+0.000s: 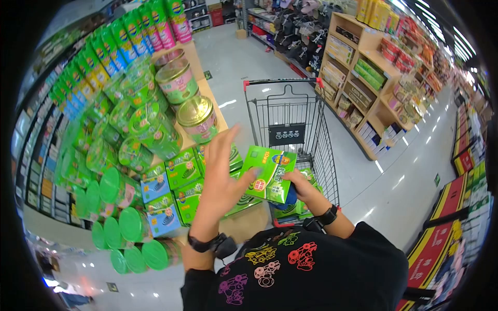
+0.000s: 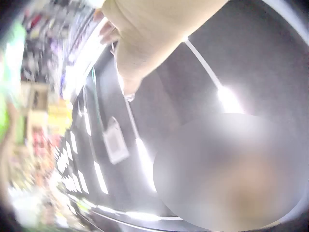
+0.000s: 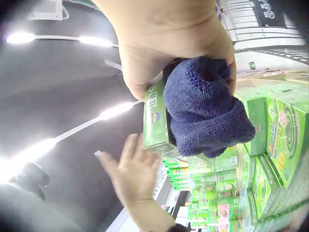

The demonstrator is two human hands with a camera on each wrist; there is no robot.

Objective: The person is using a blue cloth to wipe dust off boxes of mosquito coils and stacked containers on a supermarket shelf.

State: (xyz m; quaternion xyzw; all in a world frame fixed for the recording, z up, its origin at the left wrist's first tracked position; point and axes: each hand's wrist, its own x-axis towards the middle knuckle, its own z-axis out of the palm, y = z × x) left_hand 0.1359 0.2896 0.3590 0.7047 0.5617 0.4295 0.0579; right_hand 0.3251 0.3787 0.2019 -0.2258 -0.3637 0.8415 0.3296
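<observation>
My right hand [image 1: 307, 193] grips a green mosquito coil box [image 1: 265, 179], with its printed face turned up in the head view. In the same hand, under the box, is a bunched navy blue cloth [image 3: 205, 108], which fills much of the right wrist view. My left hand [image 1: 222, 179] is raised beside the box's left edge, fingers straight and apart, blurred and holding nothing. The right wrist view shows that left hand [image 3: 136, 176] with its palm and spread fingers. In the left wrist view, only part of the left hand [image 2: 145, 38] appears against the ceiling.
A wire shopping cart [image 1: 288, 111] stands ahead with green packages [image 1: 311, 179] inside. On my left, a display holds stacked green and blue coil boxes [image 1: 181, 168], green-lidded tubs [image 1: 132, 225] and spray cans [image 1: 150, 23]. A wooden shelf unit [image 1: 358, 78] stands beyond the cart.
</observation>
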